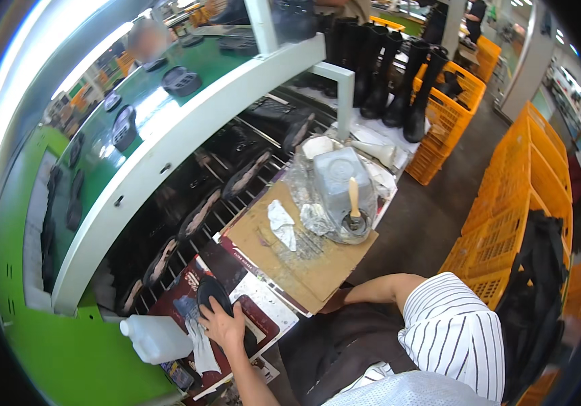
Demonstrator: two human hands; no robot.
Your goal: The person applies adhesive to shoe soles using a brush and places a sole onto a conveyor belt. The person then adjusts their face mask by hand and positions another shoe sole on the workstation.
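My left hand (pixel 221 327) is on a black shoe sole (pixel 214 291) lying over a dark red printed board (pixel 261 312), its fingers across the sole and its thumb along the other side. Beside it lies a grey-white work glove (pixel 199 338), and left of that a white plastic jug (pixel 158 338) rests on its side. My right hand (pixel 333 302) is down at the near edge of a stained cardboard sheet (pixel 304 274); its fingers are mostly hidden. On the cardboard are a crumpled white cloth (pixel 281 224) and a brush (pixel 354 199) with a wooden handle, standing in a small plastic-wrapped pot (pixel 351 233).
A rack conveyor (pixel 202 162) carrying black boots runs under a pale metal frame (pixel 169 149) ahead. Soles lie on a green surface (pixel 158 95) beyond. Black boots (pixel 399 88) stand at the back right. Orange crates (pixel 500 223) are stacked to the right. A blurred person (pixel 148 42) is far left.
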